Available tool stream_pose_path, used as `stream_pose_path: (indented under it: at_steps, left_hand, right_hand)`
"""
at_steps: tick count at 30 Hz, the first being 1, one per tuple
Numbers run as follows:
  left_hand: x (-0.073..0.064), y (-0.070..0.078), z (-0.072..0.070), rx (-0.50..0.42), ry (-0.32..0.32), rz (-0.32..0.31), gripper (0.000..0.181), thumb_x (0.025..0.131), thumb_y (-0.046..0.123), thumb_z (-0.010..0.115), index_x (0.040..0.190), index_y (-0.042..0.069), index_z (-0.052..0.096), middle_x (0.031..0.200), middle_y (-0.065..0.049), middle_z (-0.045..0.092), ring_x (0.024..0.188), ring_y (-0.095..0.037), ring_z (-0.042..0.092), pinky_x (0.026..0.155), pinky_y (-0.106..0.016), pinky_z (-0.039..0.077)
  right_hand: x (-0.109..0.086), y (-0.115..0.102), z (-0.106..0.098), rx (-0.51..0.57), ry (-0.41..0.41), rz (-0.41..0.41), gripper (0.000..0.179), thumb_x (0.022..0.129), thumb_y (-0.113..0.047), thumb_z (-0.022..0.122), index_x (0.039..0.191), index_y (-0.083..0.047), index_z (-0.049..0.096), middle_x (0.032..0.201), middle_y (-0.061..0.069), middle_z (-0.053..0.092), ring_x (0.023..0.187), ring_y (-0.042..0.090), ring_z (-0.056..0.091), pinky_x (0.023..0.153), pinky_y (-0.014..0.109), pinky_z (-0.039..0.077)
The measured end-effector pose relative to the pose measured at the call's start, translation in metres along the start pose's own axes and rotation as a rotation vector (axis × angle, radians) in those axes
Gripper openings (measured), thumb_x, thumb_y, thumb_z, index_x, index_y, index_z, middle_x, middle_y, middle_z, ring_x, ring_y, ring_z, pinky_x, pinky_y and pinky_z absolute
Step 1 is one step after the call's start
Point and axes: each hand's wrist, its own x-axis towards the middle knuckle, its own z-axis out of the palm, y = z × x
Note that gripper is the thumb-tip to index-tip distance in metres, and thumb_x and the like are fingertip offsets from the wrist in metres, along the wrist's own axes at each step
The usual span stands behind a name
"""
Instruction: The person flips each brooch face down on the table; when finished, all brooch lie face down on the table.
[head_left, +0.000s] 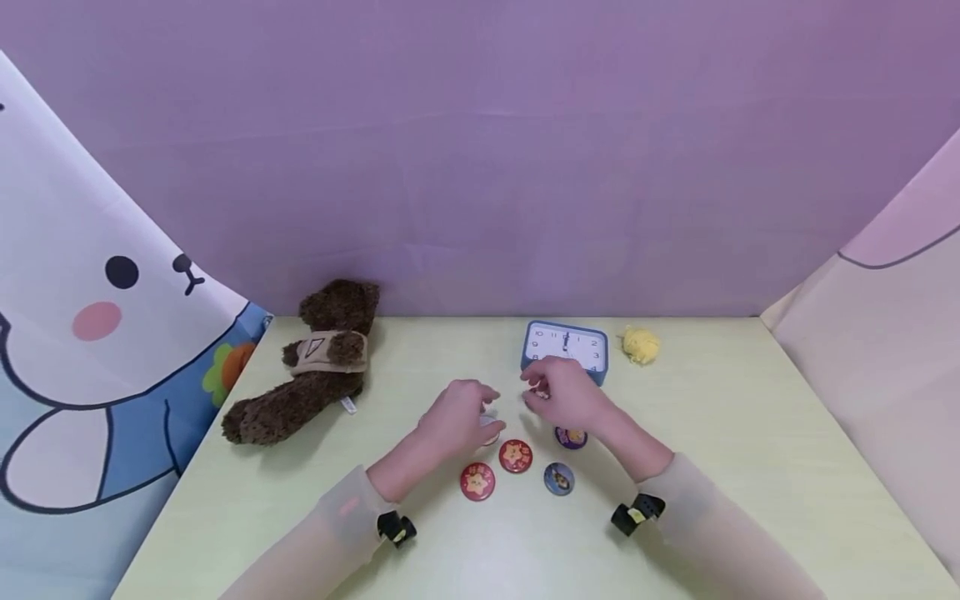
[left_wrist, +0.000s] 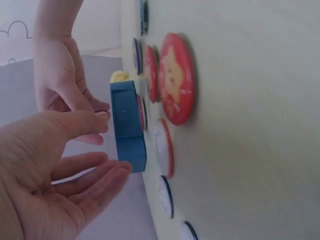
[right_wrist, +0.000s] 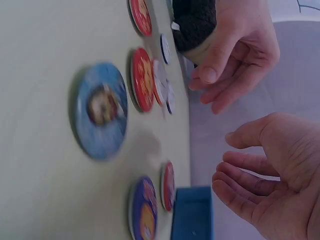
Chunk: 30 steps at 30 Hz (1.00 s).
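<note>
My left hand (head_left: 457, 421) hovers over the left side of a group of round button badges, fingers loosely bent and holding nothing. Beneath its fingertips a white badge (head_left: 490, 428) is partly covered. Two red star badges (head_left: 516, 456) lie nearer to me, beside a blue badge (head_left: 558, 479). My right hand (head_left: 568, 393) is also raised with relaxed, empty fingers, in front of a blue clock (head_left: 566, 343). By its wrist lies a purple badge (head_left: 571, 438). The right wrist view shows another red badge (right_wrist: 168, 186) near the clock; several white-faced badges (left_wrist: 164, 147) appear in the left wrist view.
A brown plush toy (head_left: 300, 400) with a beige band lies at the left back of the table (head_left: 735, 467). Right of the clock sits a small yellow yarn ball (head_left: 640, 345). A purple cloth (head_left: 465, 167) hangs along the back edge, with printed cloths at both sides.
</note>
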Motion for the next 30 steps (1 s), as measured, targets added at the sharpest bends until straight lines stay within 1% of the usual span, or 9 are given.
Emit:
stream_pose_path:
  at_steps: [6, 9, 11, 13, 15, 19, 24, 26, 30]
  left_hand:
    - [0.024, 0.015, 0.005, -0.069, 0.03, 0.067, 0.044, 0.093, 0.025, 0.085, 0.13, 0.004, 0.075, 0.126, -0.013, 0.078, 0.103, -0.023, 0.077, 0.086, -0.032, 0.065]
    - [0.036, 0.02, 0.011, -0.084, 0.021, 0.085, 0.044, 0.093, 0.026, 0.084, 0.13, 0.005, 0.075, 0.125, -0.012, 0.078, 0.105, -0.024, 0.077, 0.087, -0.031, 0.065]
    - [0.042, 0.023, 0.015, -0.094, 0.008, 0.076, 0.044, 0.092, 0.027, 0.085, 0.13, 0.006, 0.075, 0.126, -0.012, 0.078, 0.106, -0.024, 0.076, 0.087, -0.029, 0.064]
    - [0.047, 0.023, 0.019, -0.091, -0.007, 0.051, 0.046, 0.092, 0.027, 0.086, 0.131, 0.006, 0.074, 0.128, -0.012, 0.077, 0.108, -0.023, 0.076, 0.088, -0.029, 0.064]
    - [0.051, 0.023, 0.024, -0.089, -0.018, 0.034, 0.047, 0.091, 0.027, 0.087, 0.131, 0.006, 0.074, 0.13, -0.012, 0.077, 0.105, -0.022, 0.076, 0.09, -0.028, 0.063]
    - [0.055, 0.023, 0.031, -0.074, -0.037, 0.019, 0.045, 0.091, 0.026, 0.087, 0.129, 0.006, 0.075, 0.13, -0.012, 0.077, 0.1, -0.019, 0.075, 0.093, -0.028, 0.062]
    - [0.055, 0.024, 0.038, -0.067, -0.072, -0.009, 0.042, 0.09, 0.024, 0.087, 0.127, 0.007, 0.076, 0.122, -0.009, 0.079, 0.108, -0.02, 0.073, 0.099, -0.033, 0.061]
    - [0.056, 0.024, 0.039, -0.059, -0.083, -0.014, 0.041, 0.09, 0.023, 0.087, 0.126, 0.008, 0.076, 0.12, -0.007, 0.079, 0.109, -0.02, 0.073, 0.099, -0.034, 0.061]
    - [0.058, 0.024, 0.042, -0.025, -0.084, -0.019, 0.034, 0.09, 0.021, 0.087, 0.121, 0.01, 0.078, 0.114, -0.004, 0.08, 0.105, -0.018, 0.073, 0.098, -0.033, 0.061]
  right_hand:
    - [-0.006, 0.012, -0.014, -0.011, -0.011, 0.095, 0.028, 0.095, -0.014, 0.078, 0.12, -0.001, 0.075, 0.114, 0.016, 0.078, 0.098, 0.025, 0.073, 0.087, 0.041, 0.065]
    - [-0.009, 0.018, -0.014, -0.027, -0.011, 0.112, 0.026, 0.095, -0.014, 0.078, 0.118, -0.001, 0.076, 0.112, 0.015, 0.078, 0.097, 0.025, 0.074, 0.085, 0.042, 0.065]
    - [-0.01, 0.022, -0.013, -0.031, -0.014, 0.114, 0.025, 0.094, -0.013, 0.077, 0.117, -0.002, 0.076, 0.111, 0.015, 0.079, 0.095, 0.025, 0.074, 0.084, 0.041, 0.065]
    - [-0.012, 0.025, -0.011, -0.035, -0.019, 0.111, 0.023, 0.094, -0.012, 0.077, 0.115, -0.002, 0.077, 0.11, 0.015, 0.079, 0.094, 0.025, 0.074, 0.083, 0.04, 0.065]
    - [-0.013, 0.027, -0.009, -0.044, -0.016, 0.096, 0.022, 0.093, -0.01, 0.076, 0.114, -0.001, 0.077, 0.109, 0.016, 0.079, 0.092, 0.025, 0.075, 0.081, 0.04, 0.066]
    - [-0.017, 0.03, -0.006, -0.06, -0.002, 0.075, 0.021, 0.092, -0.006, 0.076, 0.112, 0.001, 0.076, 0.108, 0.018, 0.079, 0.09, 0.026, 0.075, 0.08, 0.04, 0.066]
    - [-0.021, 0.032, -0.001, -0.081, -0.015, 0.094, 0.023, 0.092, -0.005, 0.076, 0.114, 0.0, 0.076, 0.109, 0.017, 0.079, 0.092, 0.028, 0.077, 0.081, 0.041, 0.067]
    - [-0.022, 0.033, 0.002, -0.086, -0.025, 0.1, 0.023, 0.091, -0.005, 0.076, 0.113, 0.0, 0.076, 0.107, 0.016, 0.079, 0.09, 0.026, 0.077, 0.081, 0.04, 0.067]
    - [-0.022, 0.034, 0.009, -0.092, -0.028, 0.09, 0.019, 0.091, -0.006, 0.077, 0.109, -0.002, 0.077, 0.099, 0.013, 0.079, 0.08, 0.017, 0.074, 0.077, 0.037, 0.066]
